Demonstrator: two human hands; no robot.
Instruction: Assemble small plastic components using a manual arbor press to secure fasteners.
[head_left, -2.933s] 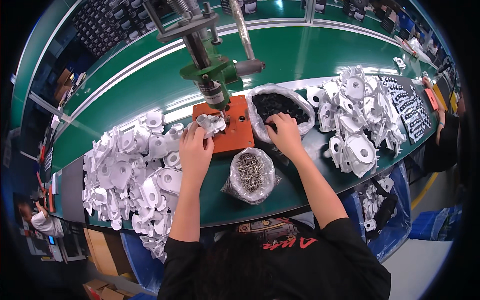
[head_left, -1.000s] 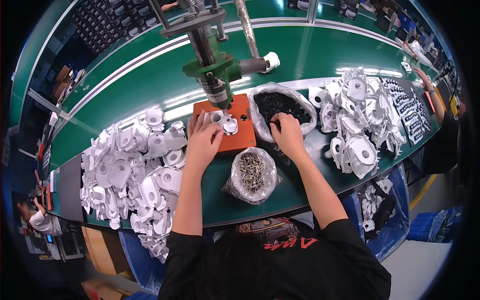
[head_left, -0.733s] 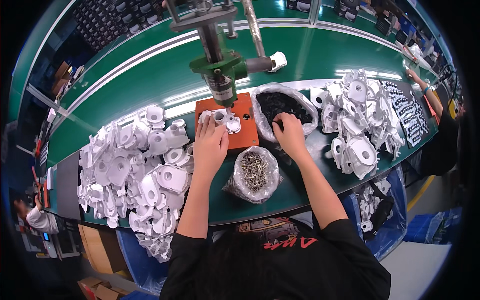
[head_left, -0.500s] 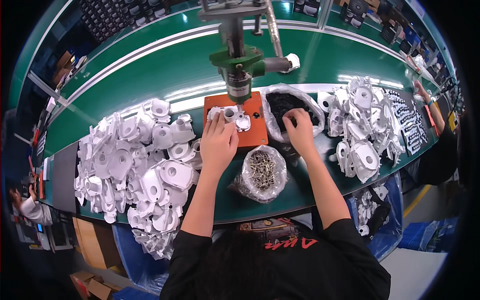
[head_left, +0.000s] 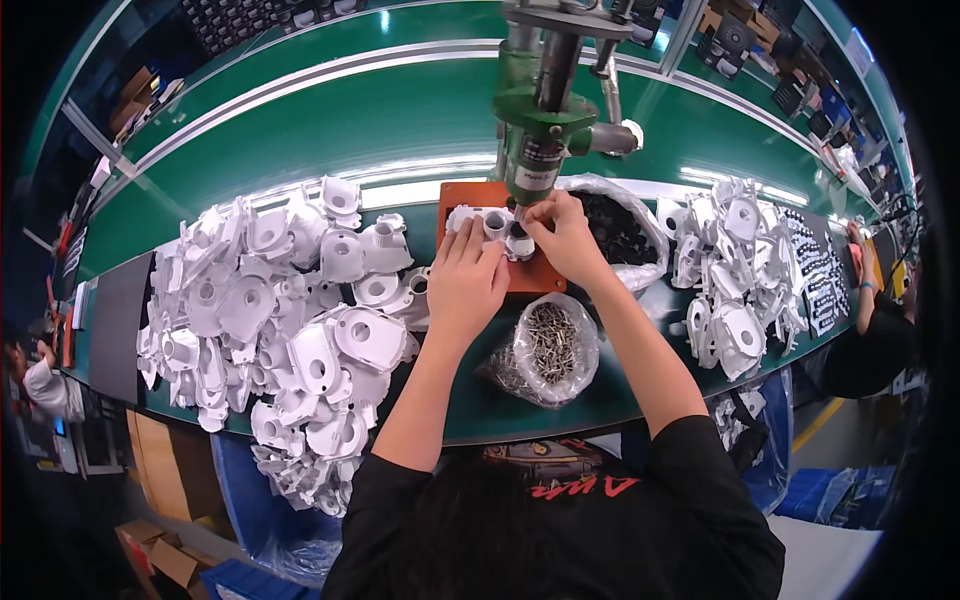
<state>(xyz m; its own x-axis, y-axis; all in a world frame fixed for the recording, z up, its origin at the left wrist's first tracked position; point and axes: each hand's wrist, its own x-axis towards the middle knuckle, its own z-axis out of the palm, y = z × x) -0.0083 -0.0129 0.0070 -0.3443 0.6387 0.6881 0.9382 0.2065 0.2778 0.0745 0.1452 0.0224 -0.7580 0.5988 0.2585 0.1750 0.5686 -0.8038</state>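
Observation:
A white plastic housing [head_left: 493,222] lies on the orange fixture plate [head_left: 543,280] below the green press head [head_left: 540,130]. My left hand [head_left: 466,283] lies over the housing's left side, fingers stretched out and flat against it. At the housing's right end, my right hand [head_left: 566,238] is closed in a pinch, its fingertips at a small black part [head_left: 518,230] directly under the spindle. The fingers partly cover that part, so its exact shape is hidden. Similar black parts [head_left: 612,228] fill a clear plastic bag right beside the plate.
A clear bag of metal screws [head_left: 552,345] stands in front of the fixture. Heaps of white housings lie left [head_left: 245,305] and right [head_left: 735,270]. Small dark-and-white parts [head_left: 818,265] are laid out farther right, near another person's arm [head_left: 866,280]. Blue-lined bins sit below the bench edge.
My right hand has moved left from the bag of black parts to the housing, where a black part now shows. My left hand stays on the housing. The whole view has shifted slightly.

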